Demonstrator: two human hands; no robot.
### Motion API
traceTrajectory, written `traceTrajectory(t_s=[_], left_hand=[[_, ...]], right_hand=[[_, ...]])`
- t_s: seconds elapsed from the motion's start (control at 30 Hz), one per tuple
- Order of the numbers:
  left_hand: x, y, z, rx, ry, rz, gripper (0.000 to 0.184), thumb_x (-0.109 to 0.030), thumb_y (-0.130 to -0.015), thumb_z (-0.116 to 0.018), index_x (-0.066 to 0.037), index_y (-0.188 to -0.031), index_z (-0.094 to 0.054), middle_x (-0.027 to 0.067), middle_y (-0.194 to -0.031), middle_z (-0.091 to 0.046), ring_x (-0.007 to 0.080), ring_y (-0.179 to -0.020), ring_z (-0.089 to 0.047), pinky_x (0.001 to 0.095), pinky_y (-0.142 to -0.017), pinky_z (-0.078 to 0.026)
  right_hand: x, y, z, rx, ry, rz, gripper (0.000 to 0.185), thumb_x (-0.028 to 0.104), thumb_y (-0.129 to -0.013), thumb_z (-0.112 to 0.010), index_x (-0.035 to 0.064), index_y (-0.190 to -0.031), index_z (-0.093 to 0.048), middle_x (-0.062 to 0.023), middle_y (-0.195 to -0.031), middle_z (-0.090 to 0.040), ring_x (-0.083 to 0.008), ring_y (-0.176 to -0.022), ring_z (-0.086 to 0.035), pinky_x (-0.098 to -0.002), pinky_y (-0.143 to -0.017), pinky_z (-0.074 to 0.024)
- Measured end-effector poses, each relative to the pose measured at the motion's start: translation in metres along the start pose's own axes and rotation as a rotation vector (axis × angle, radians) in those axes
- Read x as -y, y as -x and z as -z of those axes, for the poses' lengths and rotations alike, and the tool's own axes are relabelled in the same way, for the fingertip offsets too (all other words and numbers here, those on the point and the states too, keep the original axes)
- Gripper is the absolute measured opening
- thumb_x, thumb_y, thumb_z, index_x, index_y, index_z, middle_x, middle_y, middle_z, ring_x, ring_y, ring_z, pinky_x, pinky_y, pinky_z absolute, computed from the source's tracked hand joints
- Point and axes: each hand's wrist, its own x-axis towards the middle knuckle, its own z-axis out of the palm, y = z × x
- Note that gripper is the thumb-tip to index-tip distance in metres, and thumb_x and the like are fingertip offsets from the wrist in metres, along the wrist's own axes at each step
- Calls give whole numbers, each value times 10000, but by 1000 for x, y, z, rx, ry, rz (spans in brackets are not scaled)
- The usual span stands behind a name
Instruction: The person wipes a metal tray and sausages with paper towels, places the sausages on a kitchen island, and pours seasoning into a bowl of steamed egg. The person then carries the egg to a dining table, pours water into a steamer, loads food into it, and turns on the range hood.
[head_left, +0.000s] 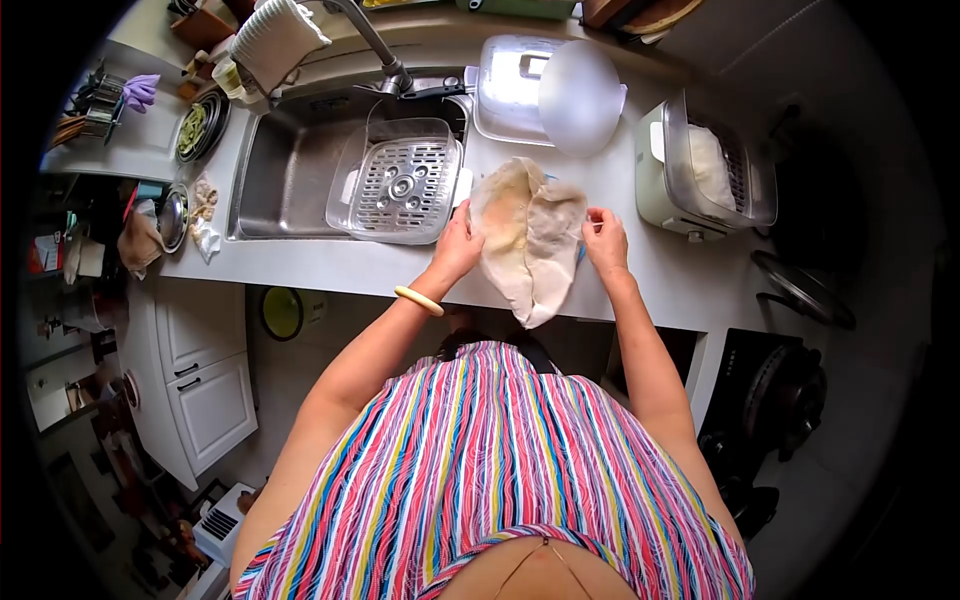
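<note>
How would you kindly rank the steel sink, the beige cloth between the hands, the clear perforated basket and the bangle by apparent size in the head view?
1. steel sink
2. beige cloth and clear perforated basket, too alike to rank
3. bangle

Your left hand (458, 248) and right hand (608, 246) are out front, about level, a gap between them, both in a pinch grip; left fingers (462, 216) point mostly forward, right fingers (597, 218) curl in toward the left hand. Left forearm (385, 345) slants back and outward from its hand, right forearm (645, 345) mirrors it, both bare, your arms reaching forward.
</note>
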Motion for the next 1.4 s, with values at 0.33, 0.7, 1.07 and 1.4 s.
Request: traceTrajectory(t_s=[0.33, 0.7, 1.07, 1.4], left_hand=[[-12, 1, 2, -74, -317, -353, 222, -9, -756, -510, -15, -978, -518, 170, -902, -556, 318, -800, -571, 393, -721, -457], [-48, -6, 16, -187, -620, -712, 332, 15, -697, -537, -60, -1020, -551, 158, -1129, -465, 334, -824, -564, 396, -750, -480], [-64, -98, -35, -30, -571, -873, 50, -100, -790, -536, -68, -829, -529, 103, -880, -547, 314, -780, -571, 394, -670, -478], [-74, -100, -9, 187, -662, -591, 131, -131, -771, -508, -45, -754, -606, 190, -767, -615, 368, -755, -592, 437, -669, -471]], right_hand=[[54, 39, -30, 53, 273, 366, 174, 225, -723, -662, 105, -812, -574, -80, -842, -558, -262, -773, -572, -368, -655, -480], [-14, 34, 3, -39, -1021, -392, 90, 122, -811, -508, 68, -877, -539, 12, -774, -548, -90, -676, -514, -237, -627, -449], [22, 32, 25, -84, -1211, -295, 60, 122, -817, -458, 90, -854, -492, 24, -792, -503, -68, -698, -462, -208, -656, -408], [8, 32, 9, -104, -1129, -339, 62, 91, -810, -462, 67, -855, -498, 2, -807, -498, -85, -709, -463, -223, -650, -420]])
